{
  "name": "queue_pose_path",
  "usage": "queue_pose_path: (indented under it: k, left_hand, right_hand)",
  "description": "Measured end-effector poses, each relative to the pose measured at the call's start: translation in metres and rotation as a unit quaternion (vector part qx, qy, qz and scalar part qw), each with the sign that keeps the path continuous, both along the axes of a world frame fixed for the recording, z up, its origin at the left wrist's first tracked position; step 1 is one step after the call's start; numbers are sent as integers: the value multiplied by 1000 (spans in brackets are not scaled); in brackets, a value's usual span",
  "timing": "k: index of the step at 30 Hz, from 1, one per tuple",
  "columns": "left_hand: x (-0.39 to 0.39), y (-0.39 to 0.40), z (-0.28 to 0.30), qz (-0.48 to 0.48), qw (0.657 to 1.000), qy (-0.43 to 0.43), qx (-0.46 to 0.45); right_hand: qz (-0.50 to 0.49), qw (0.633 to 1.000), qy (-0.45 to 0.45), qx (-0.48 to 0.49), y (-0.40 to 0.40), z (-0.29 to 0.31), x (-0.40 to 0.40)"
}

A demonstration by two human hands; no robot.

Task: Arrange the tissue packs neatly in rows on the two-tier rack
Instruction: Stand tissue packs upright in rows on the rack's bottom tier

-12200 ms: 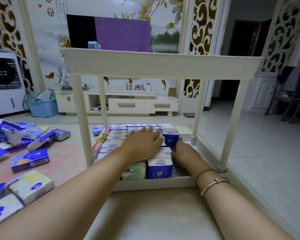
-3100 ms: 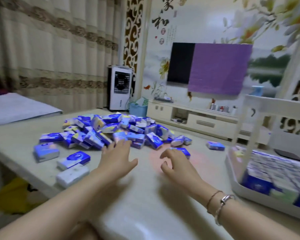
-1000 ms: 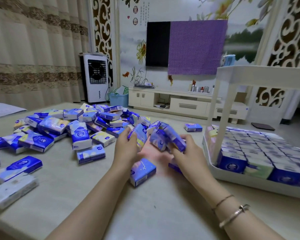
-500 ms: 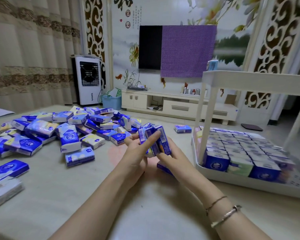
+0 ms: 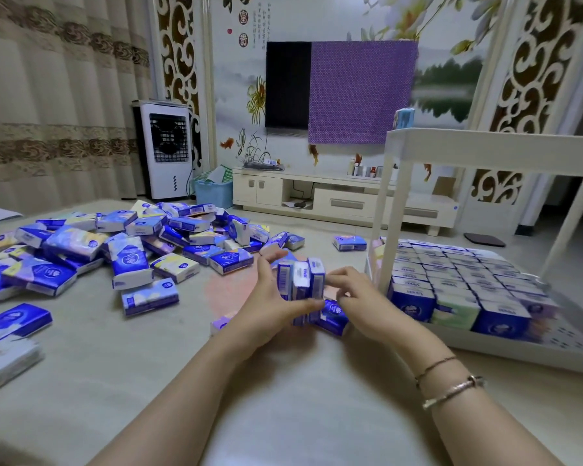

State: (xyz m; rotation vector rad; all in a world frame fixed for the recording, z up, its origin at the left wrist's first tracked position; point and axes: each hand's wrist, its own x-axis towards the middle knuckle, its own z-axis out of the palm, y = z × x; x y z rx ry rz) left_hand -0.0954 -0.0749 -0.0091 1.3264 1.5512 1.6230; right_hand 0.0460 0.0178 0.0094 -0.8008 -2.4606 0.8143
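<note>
Table [image 5: 283,381], pale and broad, fills the lower view. Rack [image 5: 485,153] stands on its right side, white, two tiers on slim posts; the lower tier carries packs in rows [image 5: 451,284], upright and touching, covering most of the tray. One light blue item sits at the upper tier's back corner; what it is cannot be told. Pile [image 5: 132,240] of loose blue and white packs lies scattered across the table's left half, well apart from the rack. Left hand [image 5: 270,307] grips a bundle [image 5: 300,284] of about three packs held on edge, thumb curled under the bundle, fingers behind it. Right hand [image 5: 360,297] touches the bundle's right face with bent fingertips, apparently pinching it. Single pack [image 5: 332,316] lies on the table beneath the right hand. Bracelets [image 5: 451,385] circle the right wrist.
</note>
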Motion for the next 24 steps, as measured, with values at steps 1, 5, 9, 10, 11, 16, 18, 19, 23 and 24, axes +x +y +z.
queue_pose_path:
  k: [1, 5, 9, 10, 11, 16, 18, 19, 23, 24]
  left_hand:
    - [1, 1, -2, -5, 1000, 14, -12]
    - [5, 3, -6, -4, 997, 47, -59]
    - [7, 0, -11, -7, 991, 113, -75]
    - [8, 0, -12, -7, 989, 125, -73]
    - [9, 1, -13, 1, 988, 139, -70]
    - [9, 2, -15, 83, 967, 232, -66]
    - [12, -5, -13, 39, 979, 188, -64]
    - [14, -10, -11, 32, 982, 176, -60]
    - [29, -30, 2, -14, 986, 155, -52]
    - [33, -33, 5, -40, 987, 145, -49]
  right_hand:
    - [-4, 1000, 23, -20, 1, 2, 1]
    - [16, 977, 144, -158, 5, 12, 8]
    - [75, 949, 152, -265, 8, 16, 16]
    - [93, 940, 152, -290, 8, 16, 18]
    - [114, 931, 153, -312, 7, 15, 19]
    - [161, 935, 105, -298, 1, 15, 24]
    - [161, 939, 99, -287, -2, 14, 26]
    - [163, 942, 95, -279, -5, 14, 29]
    - [124, 956, 77, -254, -22, 15, 58]
    - [107, 959, 76, -249, -26, 15, 66]
